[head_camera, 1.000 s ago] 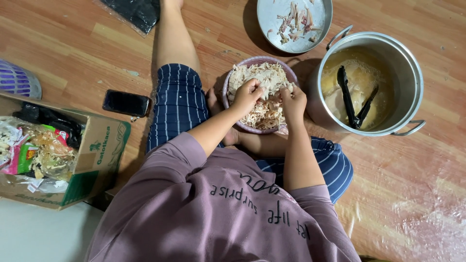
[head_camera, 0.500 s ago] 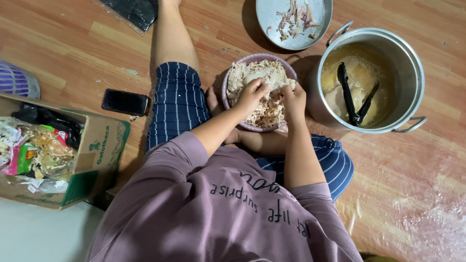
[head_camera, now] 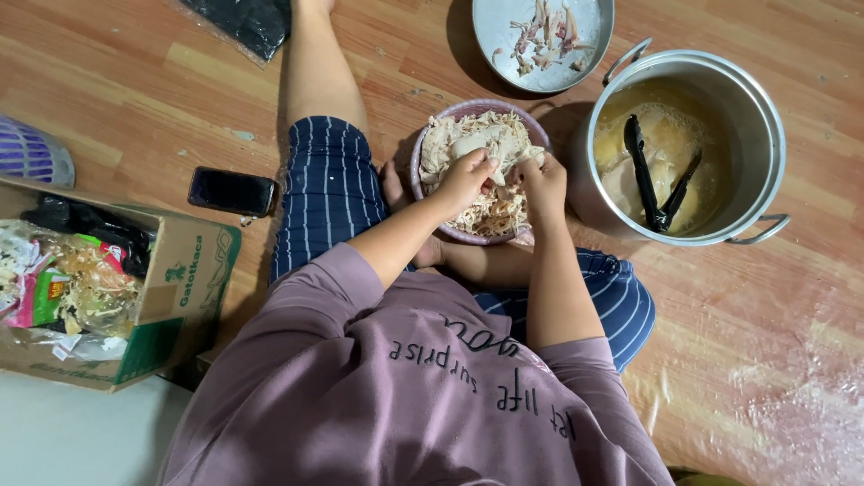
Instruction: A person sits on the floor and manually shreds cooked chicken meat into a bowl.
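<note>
A purple bowl (head_camera: pixel 423 153) heaped with pale shredded meat (head_camera: pixel 490 211) rests on the floor between my legs. My left hand (head_camera: pixel 463 180) is over the bowl, fingers closed on a pale chunk of meat (head_camera: pixel 474 144). My right hand (head_camera: pixel 542 184) sits close beside it, fingertips pinched on the same meat where the two hands meet. Both forearms reach out from my mauve shirt sleeves.
A steel pot (head_camera: pixel 756 117) of yellowish broth with black tongs (head_camera: pixel 650 175) stands right of the bowl. A metal plate (head_camera: pixel 504 31) with bones and scraps lies beyond it. A black phone (head_camera: pixel 232 191), a cardboard box (head_camera: pixel 180 288) of packets and a purple basket (head_camera: pixel 31 153) lie on the left.
Both hands stay over the bowl. They have drawn closer together and now pinch the meat chunk between them.
</note>
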